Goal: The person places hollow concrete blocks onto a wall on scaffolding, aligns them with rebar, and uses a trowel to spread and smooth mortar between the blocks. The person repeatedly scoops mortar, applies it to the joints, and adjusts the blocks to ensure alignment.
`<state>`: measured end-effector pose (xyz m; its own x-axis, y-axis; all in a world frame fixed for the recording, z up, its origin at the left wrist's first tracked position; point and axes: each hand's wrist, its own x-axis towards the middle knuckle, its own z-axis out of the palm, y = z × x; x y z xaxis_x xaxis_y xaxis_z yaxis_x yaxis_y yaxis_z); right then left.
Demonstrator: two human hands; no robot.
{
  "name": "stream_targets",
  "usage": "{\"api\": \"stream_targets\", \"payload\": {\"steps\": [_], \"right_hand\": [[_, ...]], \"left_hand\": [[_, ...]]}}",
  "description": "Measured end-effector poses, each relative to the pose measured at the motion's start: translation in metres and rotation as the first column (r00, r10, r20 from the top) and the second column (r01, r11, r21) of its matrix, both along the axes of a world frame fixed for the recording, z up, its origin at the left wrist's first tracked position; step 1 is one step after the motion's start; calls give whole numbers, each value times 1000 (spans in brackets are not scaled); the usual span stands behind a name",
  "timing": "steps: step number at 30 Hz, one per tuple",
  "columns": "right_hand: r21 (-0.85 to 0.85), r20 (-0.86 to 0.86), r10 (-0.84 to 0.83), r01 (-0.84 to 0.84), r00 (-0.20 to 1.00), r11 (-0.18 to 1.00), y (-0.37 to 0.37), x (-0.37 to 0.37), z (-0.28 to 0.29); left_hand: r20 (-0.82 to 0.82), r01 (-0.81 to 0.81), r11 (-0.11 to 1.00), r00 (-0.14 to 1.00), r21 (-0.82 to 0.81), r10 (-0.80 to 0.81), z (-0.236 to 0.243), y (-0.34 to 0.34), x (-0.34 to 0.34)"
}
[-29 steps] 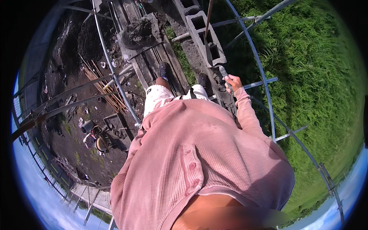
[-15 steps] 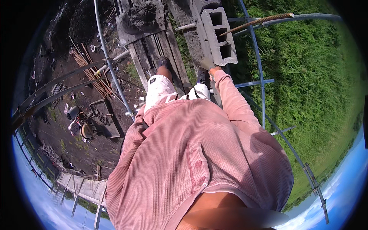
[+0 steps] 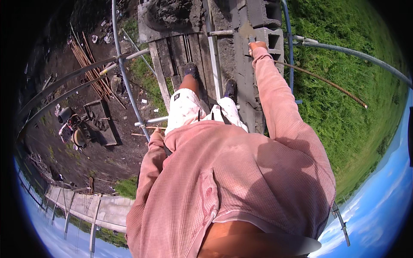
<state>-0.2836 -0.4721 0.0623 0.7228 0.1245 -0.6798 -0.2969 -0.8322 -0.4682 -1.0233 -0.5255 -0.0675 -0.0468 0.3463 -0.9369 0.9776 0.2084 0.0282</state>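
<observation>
Planks point(image 3: 205, 60) run beside the block wall point(image 3: 247, 81), grass point(image 3: 335, 133) beyond a pole point(image 3: 290, 53).

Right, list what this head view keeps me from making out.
All in the head view:
Left hand: too small to tell its grip.
Trowel: blade blurred; handle mostly covered by the right hand.
Dark heap: cut off by the top edge.

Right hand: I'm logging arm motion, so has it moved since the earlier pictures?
Yes, forward: the right hand was short of the concrete block, and is now alongside its left side.
</observation>
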Motion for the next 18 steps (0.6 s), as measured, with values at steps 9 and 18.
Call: {"api": "stream_targets", "payload": {"steps": [9,18], "right_hand": [[717,244,-4,-177,970,675,-122,-106,85],[555,-397,-349,525,849,646,-316,-161,129]], "left_hand": [[56,168,982,985,-82,-164,-10,141,98],[334,-814,380,245,-440,910,-36,239,267]]}}
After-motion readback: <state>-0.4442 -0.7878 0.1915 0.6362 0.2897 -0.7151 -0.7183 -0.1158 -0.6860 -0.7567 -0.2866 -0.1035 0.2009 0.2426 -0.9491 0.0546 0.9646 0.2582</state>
